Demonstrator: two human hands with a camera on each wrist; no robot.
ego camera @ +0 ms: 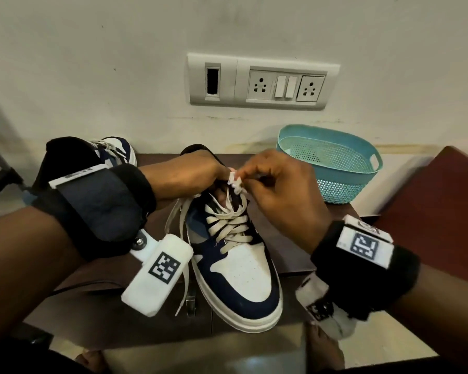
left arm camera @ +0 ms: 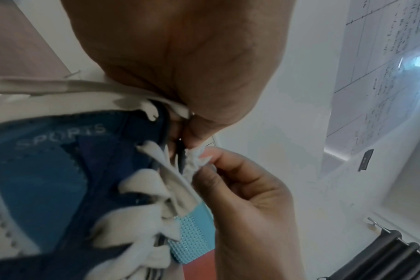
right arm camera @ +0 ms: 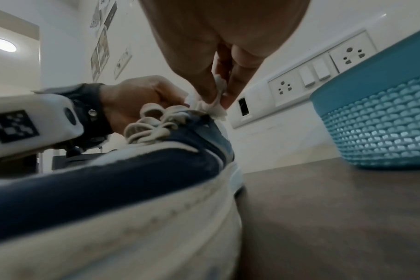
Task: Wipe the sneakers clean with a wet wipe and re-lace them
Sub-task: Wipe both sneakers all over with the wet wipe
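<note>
A navy and white sneaker stands mid-table, toe toward me, white laces crossed up its front. One loose lace end hangs off its left side. My left hand grips the sneaker's top, fingers curled into the opening, the lace running under it. My right hand pinches a crumpled white wipe against the top of the lacing, right beside the left fingertips. The wipe sits between thumb and fingers. A second sneaker stands at the far left, mostly hidden by my left wrist.
A teal perforated basket sits at the back right of the dark brown table. A socket and switch panel is on the wall behind. A reddish-brown surface lies to the right.
</note>
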